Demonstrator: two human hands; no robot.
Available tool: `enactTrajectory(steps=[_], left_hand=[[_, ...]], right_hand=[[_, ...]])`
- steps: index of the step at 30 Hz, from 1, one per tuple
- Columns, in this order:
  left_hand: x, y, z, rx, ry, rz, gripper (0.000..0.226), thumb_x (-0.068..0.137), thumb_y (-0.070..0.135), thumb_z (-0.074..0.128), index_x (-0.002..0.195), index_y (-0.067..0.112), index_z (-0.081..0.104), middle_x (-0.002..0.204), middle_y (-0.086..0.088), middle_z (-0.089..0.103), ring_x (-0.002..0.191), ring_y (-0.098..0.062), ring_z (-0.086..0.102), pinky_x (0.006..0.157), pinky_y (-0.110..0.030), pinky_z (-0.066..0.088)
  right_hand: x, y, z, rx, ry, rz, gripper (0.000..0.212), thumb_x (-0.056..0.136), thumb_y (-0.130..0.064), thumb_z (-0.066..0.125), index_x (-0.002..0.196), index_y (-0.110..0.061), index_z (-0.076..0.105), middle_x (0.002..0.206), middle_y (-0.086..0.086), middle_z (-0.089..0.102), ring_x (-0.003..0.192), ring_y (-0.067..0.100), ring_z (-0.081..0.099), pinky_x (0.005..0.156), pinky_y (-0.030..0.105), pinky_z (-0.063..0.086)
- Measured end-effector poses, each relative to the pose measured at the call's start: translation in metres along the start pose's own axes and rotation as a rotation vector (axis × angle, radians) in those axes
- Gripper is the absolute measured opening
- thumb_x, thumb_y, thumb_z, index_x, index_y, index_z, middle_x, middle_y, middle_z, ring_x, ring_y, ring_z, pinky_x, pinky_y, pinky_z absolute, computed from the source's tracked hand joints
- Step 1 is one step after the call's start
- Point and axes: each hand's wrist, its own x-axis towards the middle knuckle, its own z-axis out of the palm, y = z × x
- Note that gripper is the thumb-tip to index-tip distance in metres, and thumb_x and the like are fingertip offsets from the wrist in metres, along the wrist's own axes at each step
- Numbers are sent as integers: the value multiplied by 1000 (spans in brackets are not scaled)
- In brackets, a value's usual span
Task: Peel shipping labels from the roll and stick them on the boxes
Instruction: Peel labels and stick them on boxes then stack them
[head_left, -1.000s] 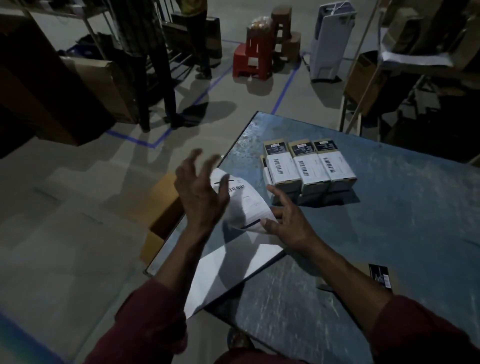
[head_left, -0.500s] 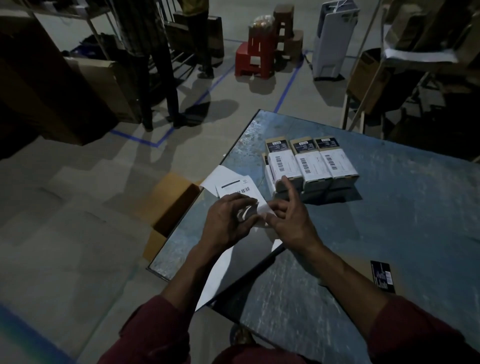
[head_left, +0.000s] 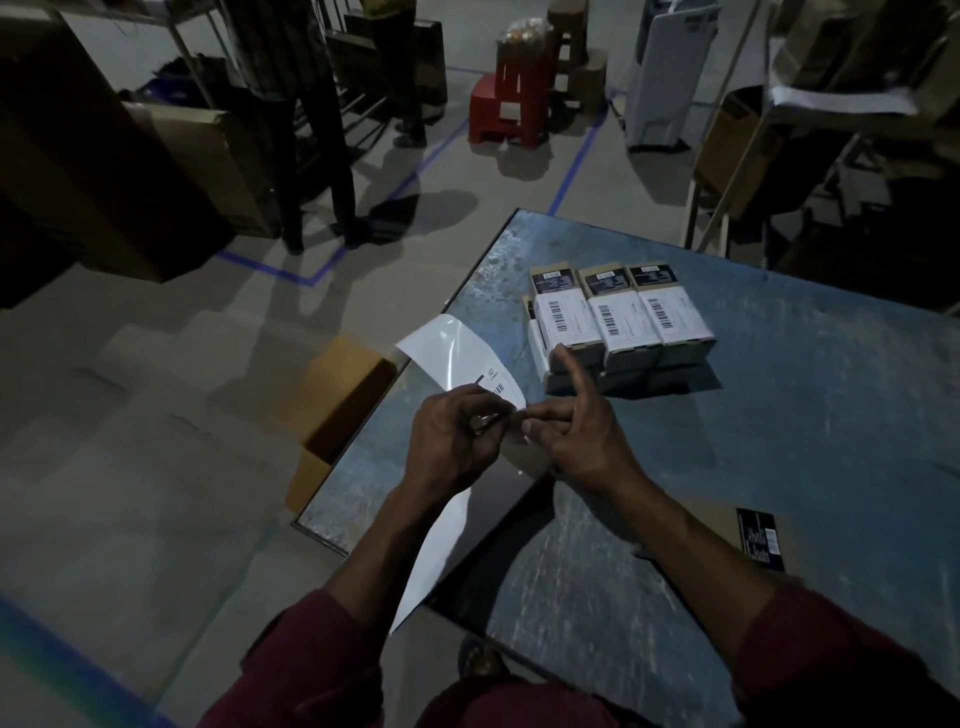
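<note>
Pinching the label strip (head_left: 470, 364) with left hand (head_left: 451, 441) and right hand (head_left: 582, 436), index finger raised, above the counter (head_left: 779, 415), near three labelled boxes (head_left: 621, 317).

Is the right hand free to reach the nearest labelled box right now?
Probably yes. The right hand is just in front of the labelled boxes with bare table between, though its fingers are pinching the label strip alongside the left hand.

A worn blue metal table (head_left: 779, 415) carries a stack of labelled boxes (head_left: 621, 322) near its far left corner; a dark card (head_left: 759, 539) lies well nearer than the stack.
</note>
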Motion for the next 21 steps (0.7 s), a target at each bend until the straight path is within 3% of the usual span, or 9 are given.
enactTrajectory(steps=[4,11,17,19,21], left_hand=[[-1,2,0,7,-2,-12,6,82,22,85,88,21,83,87,8,78,75,-9,74,70,-34,62],[2,7,-3,-92,-15,-121,10,80,25,91,85,24,82,82,9,78,75,-7,73,71,-35,61],[7,11,-5,-119,-69,-114,8,84,26,89,86,21,82,84,9,78,78,-7,73,76,-34,61],[10,14,-9,-171,-83,-214,10,81,26,91,82,21,82,81,9,78,76,-9,74,78,-35,62],[18,11,-15,-249,-171,-346,14,77,29,94,78,20,83,76,5,79,75,-22,76,76,-37,60]], right_hand=[[-2,0,-2,-6,0,-45,108,84,5,79,164,-35,18,97,-1,80,95,11,76,93,35,60],[0,2,-4,-58,9,-96,105,83,7,76,164,-32,22,96,-3,79,96,8,75,92,27,59],[1,1,-7,-110,1,-133,105,84,6,78,164,-33,23,89,-18,77,97,-1,73,91,17,56],[1,0,-6,-119,11,-129,103,84,8,77,163,-33,24,88,-18,76,98,-2,73,93,20,57],[3,0,-4,-134,9,-134,102,84,3,80,162,-34,25,91,-15,77,101,0,73,99,34,59]])
